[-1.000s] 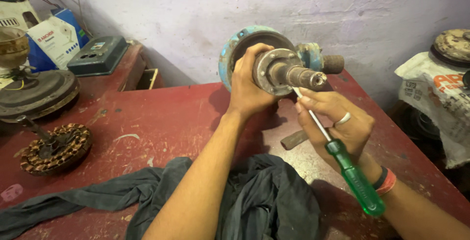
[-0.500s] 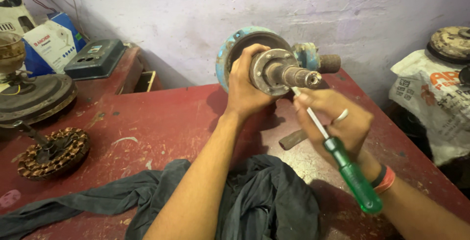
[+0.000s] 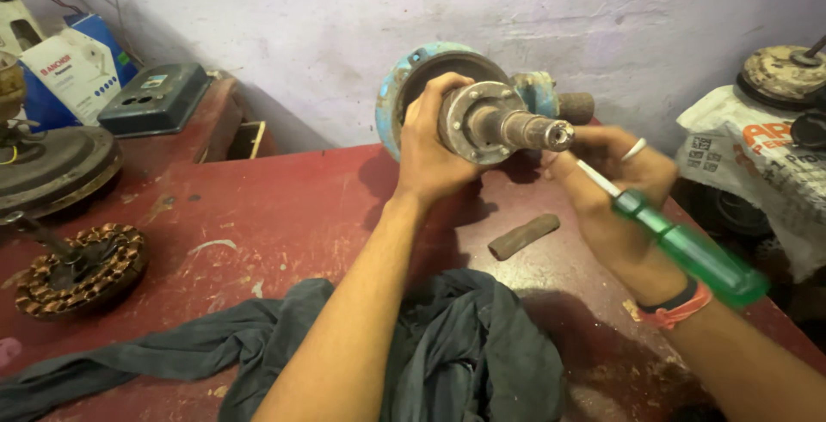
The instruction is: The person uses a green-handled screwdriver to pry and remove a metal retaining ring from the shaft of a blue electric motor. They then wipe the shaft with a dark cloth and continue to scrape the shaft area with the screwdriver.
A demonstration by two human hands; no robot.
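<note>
Red desk [image 3: 258, 207]: bare area at centre; dark cloth [image 3: 447, 362] at near edge, copper-wound stator [image 3: 77, 269] far left. Fan motor housing [image 3: 413, 86], blue, held off desk w/ shaft [image 3: 525, 129] toward viewer. Left hand [image 3: 430, 151] fingers wrapped shut on flange, steadying it. Right hand [image 3: 615, 190] fingers closed on green-handled screwdriver [image 3: 680, 246], tip near shaft.

Far left against the wall: blue and white carton [image 3: 73, 73], upright, slightly tilted, white front panel with blue printing; just beside it, dark teal box [image 3: 155, 99] lying flat, small pale label [image 3: 155, 81] on its top; far right: white printed sack [image 3: 757, 172] with red and black lettering, crumpled, draped over something.
</note>
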